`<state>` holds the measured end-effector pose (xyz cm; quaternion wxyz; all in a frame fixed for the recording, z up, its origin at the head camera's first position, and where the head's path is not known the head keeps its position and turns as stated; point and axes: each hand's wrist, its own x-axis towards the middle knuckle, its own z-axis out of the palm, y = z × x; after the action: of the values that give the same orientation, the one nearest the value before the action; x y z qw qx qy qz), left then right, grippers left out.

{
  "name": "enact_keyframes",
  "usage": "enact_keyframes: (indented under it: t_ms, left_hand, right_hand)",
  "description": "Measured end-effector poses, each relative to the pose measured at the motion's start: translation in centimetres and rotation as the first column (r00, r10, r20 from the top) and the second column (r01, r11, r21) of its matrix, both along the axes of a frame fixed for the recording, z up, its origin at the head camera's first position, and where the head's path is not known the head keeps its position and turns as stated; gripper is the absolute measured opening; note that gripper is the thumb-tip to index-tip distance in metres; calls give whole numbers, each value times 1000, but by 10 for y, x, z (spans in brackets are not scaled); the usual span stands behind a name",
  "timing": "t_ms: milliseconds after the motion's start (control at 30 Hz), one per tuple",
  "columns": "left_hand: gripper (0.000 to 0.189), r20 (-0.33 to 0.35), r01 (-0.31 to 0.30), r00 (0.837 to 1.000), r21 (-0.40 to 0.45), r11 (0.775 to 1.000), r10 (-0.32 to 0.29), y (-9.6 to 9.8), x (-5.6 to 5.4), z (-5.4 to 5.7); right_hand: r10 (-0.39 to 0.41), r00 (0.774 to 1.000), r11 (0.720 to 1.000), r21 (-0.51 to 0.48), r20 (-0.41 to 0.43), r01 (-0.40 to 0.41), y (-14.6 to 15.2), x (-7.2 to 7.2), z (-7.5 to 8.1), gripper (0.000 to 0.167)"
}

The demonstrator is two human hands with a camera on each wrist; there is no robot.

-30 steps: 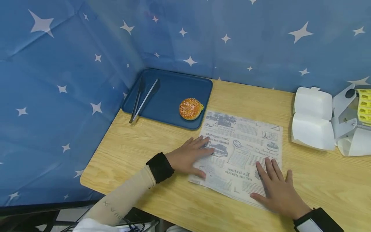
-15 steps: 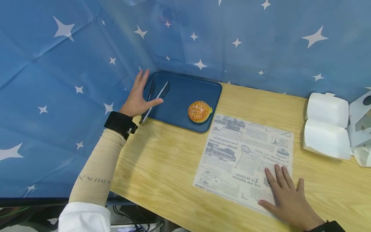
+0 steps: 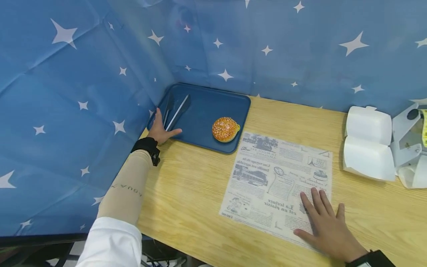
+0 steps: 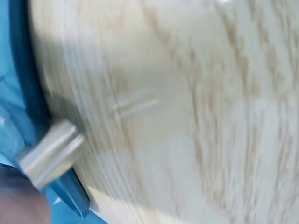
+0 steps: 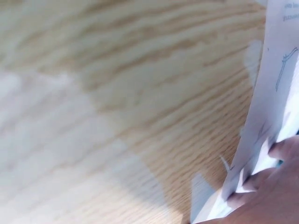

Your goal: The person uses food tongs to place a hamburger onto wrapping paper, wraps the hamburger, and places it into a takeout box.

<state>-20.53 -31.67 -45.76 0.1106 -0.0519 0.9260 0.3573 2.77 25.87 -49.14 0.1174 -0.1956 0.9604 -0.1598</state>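
Note:
In the head view my left hand (image 3: 161,129) is at the tongs (image 3: 176,112), thumb and fingers spread on either side of their near end. Whether it touches them cannot be told. The tongs lie on the left of a blue tray (image 3: 203,102); their metal end (image 4: 51,154) juts past the tray rim in the left wrist view. On the tray's right side sits a sesame-topped burger (image 3: 225,129) with a yellow-green edge. My right hand (image 3: 328,228) rests with fingers straight on the printed wrapping paper (image 3: 253,196), which lies flat on the table.
An open white clamshell box (image 3: 368,157) stands at the right of the wooden table (image 3: 186,185). Beside it is a grey-white holder (image 3: 405,139) with yellow stickers at the frame's edge. A blue starry curtain (image 3: 273,70) borders the table's back and left.
My left hand has left the paper, swung over to the tray's left end and come down at the tongs' near end. The right hand stays on the paper.

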Motion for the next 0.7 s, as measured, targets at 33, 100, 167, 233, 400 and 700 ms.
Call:
enact_keyframes:
  t_ms: [33, 100, 167, 233, 400, 700]
  left_hand:
    - [120, 7, 7, 1000, 5, 1000, -7, 1, -1, -1]
    - [116, 16, 25, 1000, 4, 1000, -25, 2, -3, -4]
    - [110, 16, 23, 1000, 0, 1000, -23, 0, -4, -5]
    - [104, 15, 12, 1000, -9, 1000, -12, -2, -4, -4]
    - [89, -11, -9, 1000, 2, 1000, 9, -3, 0, -4]
    - [82, -91, -65, 993, 71, 995, 72, -3, 7, -2]
  right_hand:
    - [-3, 1000, 1000, 4, 1, 3, 0, 0, 1, 111]
    - [-9, 1000, 1000, 9, 9, 9, -1, -1, 2, 111]
    - [-13, 1000, 1000, 18, 20, 13, -3, -1, 2, 111]
    - [-13, 999, 1000, 18, 31, 12, -5, -3, 2, 109]
    - [-28, 998, 999, 34, 48, 26, -6, -5, 4, 108]
    - [-38, 998, 998, 55, 53, 35, -5, -6, 7, 109]
